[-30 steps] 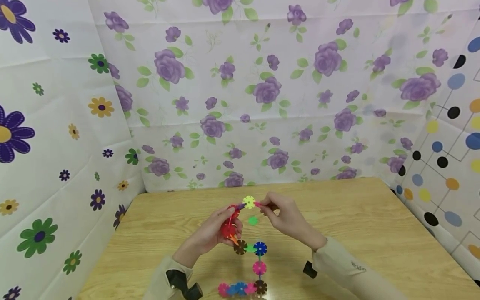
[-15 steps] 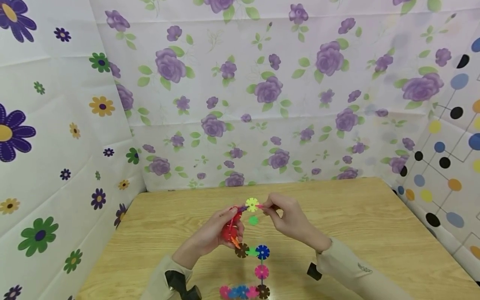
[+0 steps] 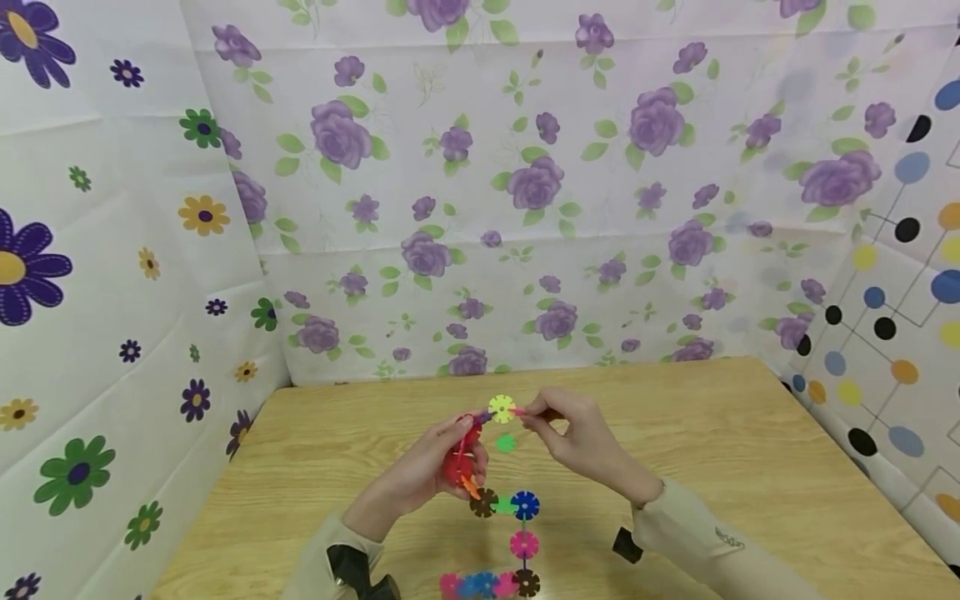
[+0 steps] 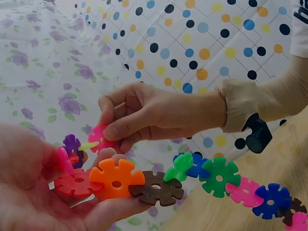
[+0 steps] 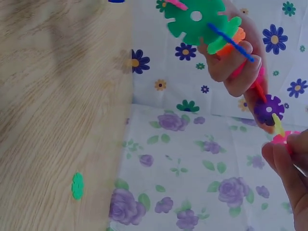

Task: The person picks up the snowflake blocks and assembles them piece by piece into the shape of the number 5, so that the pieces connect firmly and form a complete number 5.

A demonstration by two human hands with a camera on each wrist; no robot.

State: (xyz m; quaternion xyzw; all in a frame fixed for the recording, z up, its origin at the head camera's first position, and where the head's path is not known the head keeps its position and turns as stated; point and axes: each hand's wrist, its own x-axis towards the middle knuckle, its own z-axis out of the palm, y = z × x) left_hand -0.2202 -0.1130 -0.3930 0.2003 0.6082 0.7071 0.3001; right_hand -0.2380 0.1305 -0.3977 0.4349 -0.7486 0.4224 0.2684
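Observation:
My left hand (image 3: 423, 467) holds a chain of notched plastic snowflake discs, its fingers curled round the red disc (image 4: 72, 185) beside an orange disc (image 4: 117, 179). From there the chain hangs toward me through a brown disc (image 4: 156, 188), a green disc (image 5: 192, 21) and several more. At the chain's upper end, a purple disc (image 5: 269, 109) joins a yellow disc (image 3: 502, 408). Thumb and fingertips of my right hand (image 3: 577, 437) pinch a pink disc (image 4: 97, 135) that meets the yellow one's edge. The fingers partly cover this pink disc; how deep its slot sits I cannot tell.
A loose green disc (image 3: 506, 442) lies on the wooden table (image 3: 675, 417), beyond the chain. The chain's lower end, with a dark brown disc (image 3: 527, 583), is near the bottom of the head view. Patterned cloths (image 3: 487, 208) stand behind and at both sides.
Both hands and the chain have shifted very slightly to the right. The right hand still pinches the pink disc at the yellow one, and the left hand keeps its grip.

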